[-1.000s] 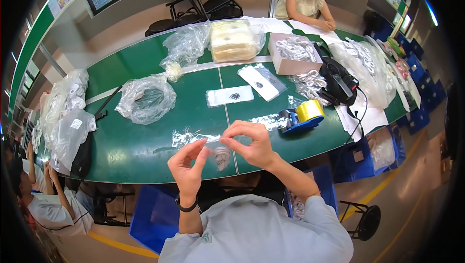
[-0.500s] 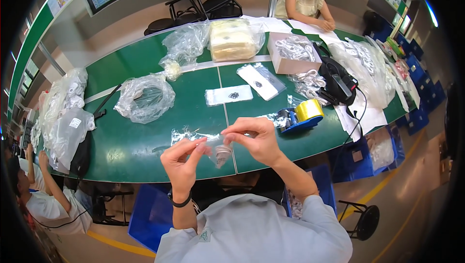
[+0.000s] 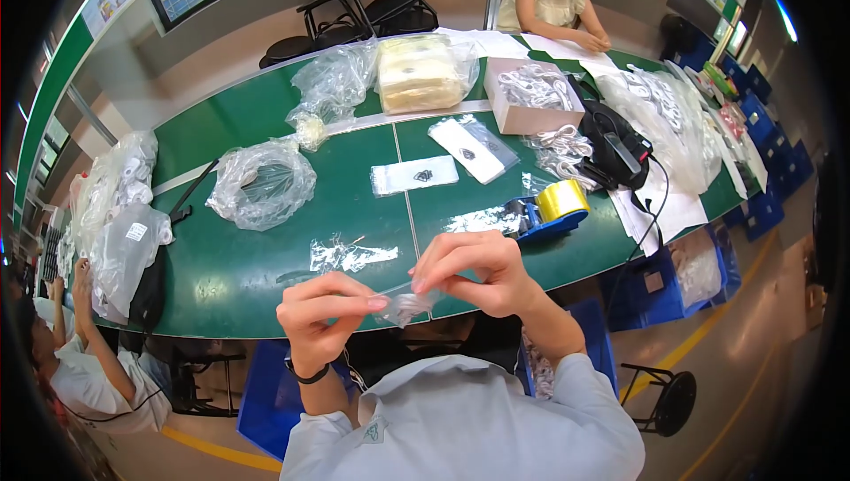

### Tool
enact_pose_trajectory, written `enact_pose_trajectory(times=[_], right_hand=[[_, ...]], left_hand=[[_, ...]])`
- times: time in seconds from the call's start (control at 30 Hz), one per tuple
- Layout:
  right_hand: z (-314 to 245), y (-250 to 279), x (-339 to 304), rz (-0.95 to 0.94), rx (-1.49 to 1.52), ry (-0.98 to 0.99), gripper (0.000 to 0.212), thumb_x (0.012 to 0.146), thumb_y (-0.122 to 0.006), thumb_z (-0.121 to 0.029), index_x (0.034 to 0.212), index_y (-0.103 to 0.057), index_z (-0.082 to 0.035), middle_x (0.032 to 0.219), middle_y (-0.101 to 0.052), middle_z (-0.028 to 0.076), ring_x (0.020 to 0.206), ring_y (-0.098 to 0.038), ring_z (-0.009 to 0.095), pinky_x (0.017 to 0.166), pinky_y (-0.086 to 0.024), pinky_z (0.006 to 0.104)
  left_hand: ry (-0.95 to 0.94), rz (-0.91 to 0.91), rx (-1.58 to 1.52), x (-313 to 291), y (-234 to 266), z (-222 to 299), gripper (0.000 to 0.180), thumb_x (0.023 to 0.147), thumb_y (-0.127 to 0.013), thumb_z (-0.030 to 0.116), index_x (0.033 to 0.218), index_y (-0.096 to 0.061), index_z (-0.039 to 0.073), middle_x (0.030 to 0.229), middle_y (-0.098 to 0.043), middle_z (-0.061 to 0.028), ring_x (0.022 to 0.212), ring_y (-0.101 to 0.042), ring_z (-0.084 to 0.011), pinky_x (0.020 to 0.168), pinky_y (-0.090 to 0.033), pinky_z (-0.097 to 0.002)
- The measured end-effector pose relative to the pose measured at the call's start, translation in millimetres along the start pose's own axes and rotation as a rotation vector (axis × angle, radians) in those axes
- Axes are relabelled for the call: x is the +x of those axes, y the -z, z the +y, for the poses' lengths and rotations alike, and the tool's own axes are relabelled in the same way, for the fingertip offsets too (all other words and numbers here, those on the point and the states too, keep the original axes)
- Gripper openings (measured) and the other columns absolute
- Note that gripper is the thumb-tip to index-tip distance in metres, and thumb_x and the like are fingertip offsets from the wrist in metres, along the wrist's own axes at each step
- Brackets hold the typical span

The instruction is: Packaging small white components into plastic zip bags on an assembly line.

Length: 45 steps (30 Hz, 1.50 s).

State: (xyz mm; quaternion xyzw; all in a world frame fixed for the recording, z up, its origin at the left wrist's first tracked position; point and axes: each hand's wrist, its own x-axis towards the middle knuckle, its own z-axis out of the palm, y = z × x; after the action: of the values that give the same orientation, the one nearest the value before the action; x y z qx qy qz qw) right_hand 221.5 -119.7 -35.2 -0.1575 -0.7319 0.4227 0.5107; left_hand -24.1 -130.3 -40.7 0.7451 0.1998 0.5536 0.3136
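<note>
Both my hands are raised close to my chest, over the near edge of the green table (image 3: 266,269). My left hand (image 3: 326,315) and my right hand (image 3: 474,270) pinch the two ends of a small crumpled clear plastic bag (image 3: 405,306) between them. What the bag holds is too small to tell. On the table just beyond my hands lies a flat clear wrapper (image 3: 350,256). A blue tape dispenser with a yellow roll (image 3: 549,208) stands to the right of my right hand.
Farther off lie two flat clear bags with dark items (image 3: 414,175), a puffed clear bag (image 3: 261,184), a wrapped stack of pale pieces (image 3: 416,74), a cardboard box of white parts (image 3: 531,96) and a black bag (image 3: 620,146). One person sits at the far side, another at lower left.
My hands have drawn back from the table toward my chest and come closer together, carrying the small clear bag with them.
</note>
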Motion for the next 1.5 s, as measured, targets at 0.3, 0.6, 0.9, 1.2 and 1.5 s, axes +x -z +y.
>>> enact_pose_trajectory(times=[0.3, 0.6, 0.9, 1.2, 1.5], right_hand=[[-14.6, 5.9, -0.6, -0.074, -0.080, 0.085, 0.037, 0.067, -0.056, 0.019, 0.096, -0.074, 0.005, 0.094, -0.072, 0.017, 0.087, -0.070, 0.029, 0.088, -0.058, 0.0427], [-19.4, 4.4, -5.0, -0.002, -0.131, 0.078, 0.025, 0.073, -0.072, 0.014, 0.096, -0.073, 0.003, 0.094, -0.072, 0.015, 0.089, -0.071, 0.028, 0.088, -0.058, 0.0425], [-22.6, -4.2, -5.7, 0.100, -0.346, 0.122, 0.027, 0.075, -0.069, 0.017, 0.096, -0.072, 0.002, 0.093, -0.071, 0.014, 0.089, -0.070, 0.027, 0.081, -0.057, 0.0354], [-13.4, -5.3, -14.2, 0.229, -0.334, -0.007, 0.026, 0.076, -0.068, 0.016, 0.096, -0.073, 0.000, 0.095, -0.072, 0.012, 0.089, -0.071, 0.025, 0.078, -0.056, 0.0323], [-5.0, -10.3, -17.9, 0.256, -0.391, 0.064, 0.025, 0.078, -0.069, 0.013, 0.098, -0.071, -0.001, 0.093, -0.070, 0.011, 0.083, -0.069, 0.025, 0.071, -0.055, 0.0316]], left_hand=[[0.075, -0.032, -0.103, 3.6, 1.3, 1.4, 0.034, 0.061, -0.059, -0.021, 0.084, -0.073, 0.000, 0.082, -0.072, -0.0137, 0.073, -0.070, -0.0202, 0.064, -0.053, -0.0263], [-0.032, 0.033, 0.056, 5.6, -10.3, 12.4, 0.032, 0.063, -0.056, -0.018, 0.084, -0.072, -0.001, 0.083, -0.072, -0.0148, 0.071, -0.070, -0.0203, 0.061, -0.052, -0.0260], [0.066, 0.140, 0.105, 4.5, -21.1, 6.6, 0.024, 0.069, -0.068, -0.018, 0.088, -0.072, -0.003, 0.086, -0.072, -0.0138, 0.078, -0.069, -0.0196, 0.071, -0.052, -0.0266], [0.349, 0.262, -0.226, -5.2, -33.7, -6.9, 0.044, 0.081, -0.073, 0.000, 0.124, -0.062, -0.005, 0.101, -0.071, -0.0137, 0.088, -0.067, -0.0186, 0.082, -0.052, -0.0309], [0.364, 0.053, -0.315, 7.7, -63.7, -32.4, 0.046, 0.078, -0.079, 0.015, 0.119, -0.067, -0.003, 0.115, -0.069, -0.0158, 0.104, -0.065, -0.0221, 0.091, -0.050, -0.0336]])
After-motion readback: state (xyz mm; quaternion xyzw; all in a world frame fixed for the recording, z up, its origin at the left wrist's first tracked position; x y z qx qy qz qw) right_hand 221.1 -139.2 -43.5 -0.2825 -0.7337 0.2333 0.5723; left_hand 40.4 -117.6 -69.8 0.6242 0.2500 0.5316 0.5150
